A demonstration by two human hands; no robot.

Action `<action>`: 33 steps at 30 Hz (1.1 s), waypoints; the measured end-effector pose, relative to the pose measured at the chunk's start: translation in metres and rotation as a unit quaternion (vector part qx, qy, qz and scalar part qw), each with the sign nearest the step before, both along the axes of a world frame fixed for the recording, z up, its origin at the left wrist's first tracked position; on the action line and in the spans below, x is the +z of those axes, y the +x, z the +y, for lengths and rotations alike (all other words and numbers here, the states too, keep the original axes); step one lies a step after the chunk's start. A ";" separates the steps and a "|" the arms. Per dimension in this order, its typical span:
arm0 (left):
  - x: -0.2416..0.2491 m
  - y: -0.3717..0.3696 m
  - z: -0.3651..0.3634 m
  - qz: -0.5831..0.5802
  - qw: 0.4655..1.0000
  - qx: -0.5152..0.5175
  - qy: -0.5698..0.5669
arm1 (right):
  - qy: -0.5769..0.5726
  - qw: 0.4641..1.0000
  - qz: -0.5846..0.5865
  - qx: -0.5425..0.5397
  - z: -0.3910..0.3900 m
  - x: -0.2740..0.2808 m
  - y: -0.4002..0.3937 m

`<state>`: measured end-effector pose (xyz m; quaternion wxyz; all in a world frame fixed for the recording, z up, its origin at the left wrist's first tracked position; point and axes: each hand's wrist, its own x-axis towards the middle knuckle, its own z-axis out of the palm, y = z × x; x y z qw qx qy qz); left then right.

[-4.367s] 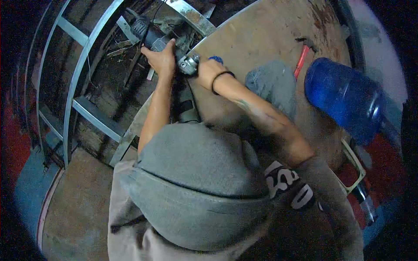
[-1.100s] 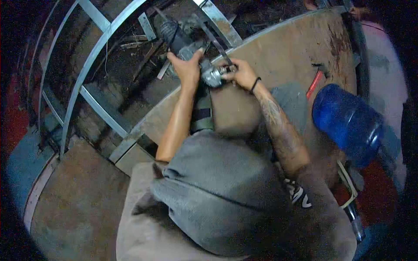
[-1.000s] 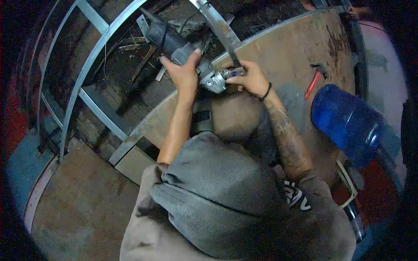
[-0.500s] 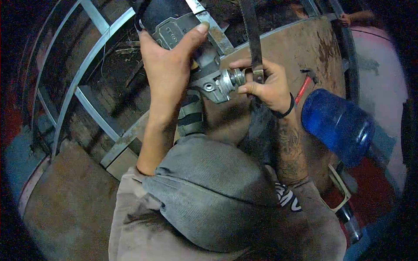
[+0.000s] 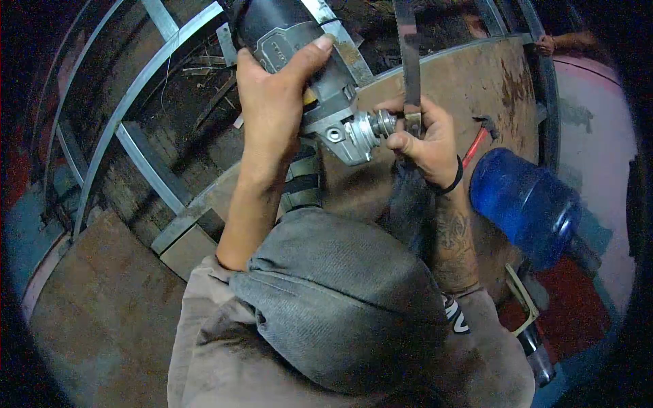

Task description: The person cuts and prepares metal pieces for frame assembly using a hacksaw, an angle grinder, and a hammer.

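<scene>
My left hand (image 5: 275, 92) is wrapped around the body of an angle grinder (image 5: 296, 44), its thumb lying along the dark housing. The grinder's metal gear head (image 5: 338, 132) points toward my right hand (image 5: 435, 146), and its threaded spindle and flange (image 5: 371, 128) stick out to the right. My right hand's fingers and thumb close around the lower end of a long, dark flat metal strip (image 5: 410, 64) with a toothed edge. They sit right beside the spindle end; whether they also grip the spindle is hard to make out.
A red-handled hammer (image 5: 477, 144) lies on the brown board (image 5: 469, 75). A blue water jug (image 5: 524, 197) rests on its side at the right. Curved metal framing (image 5: 143, 88) runs along the left. Another person's hand (image 5: 546, 45) touches the frame at upper right.
The grinder, the metal strip and both my hands have shifted slightly to the right in view. Both grips look the same.
</scene>
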<state>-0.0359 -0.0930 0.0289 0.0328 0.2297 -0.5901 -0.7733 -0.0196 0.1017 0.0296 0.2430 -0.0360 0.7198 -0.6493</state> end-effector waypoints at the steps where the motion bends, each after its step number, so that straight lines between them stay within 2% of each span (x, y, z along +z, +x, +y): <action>1: -0.001 0.000 0.001 -0.005 1.000 -0.005 -0.006 | -0.003 1.000 0.007 -0.002 0.001 -0.001 0.001; 2: -0.001 -0.001 0.001 -0.005 1.000 -0.004 -0.005 | -0.002 1.000 0.008 -0.001 0.002 -0.002 0.001; 4: -0.003 -0.002 0.000 0.003 0.998 0.000 0.067 | -0.049 0.997 0.057 0.007 0.002 -0.005 0.001; 8: -0.008 -0.002 -0.002 -0.018 0.995 0.008 0.095 | -0.055 0.996 0.071 0.017 -0.001 0.011 -0.001; 10: -0.008 0.000 -0.003 -0.039 0.993 -0.037 0.104 | 0.001 0.994 -0.108 0.037 0.004 0.014 -0.001; 11: -0.010 0.000 -0.003 -0.040 0.993 -0.035 0.103 | 0.001 0.993 -0.108 0.038 0.003 0.012 0.000; 13: -0.015 0.000 0.000 -0.046 0.990 -0.046 0.126 | -0.071 0.996 -0.050 -0.003 0.001 0.006 0.003; 25: -0.027 0.002 0.001 -0.073 0.977 -0.093 0.179 | -0.114 0.991 -0.038 -0.057 -0.003 -0.006 0.010; 33: -0.035 0.008 0.005 -0.108 0.964 -0.105 0.221 | -0.129 0.989 -0.068 -0.005 0.003 0.000 0.004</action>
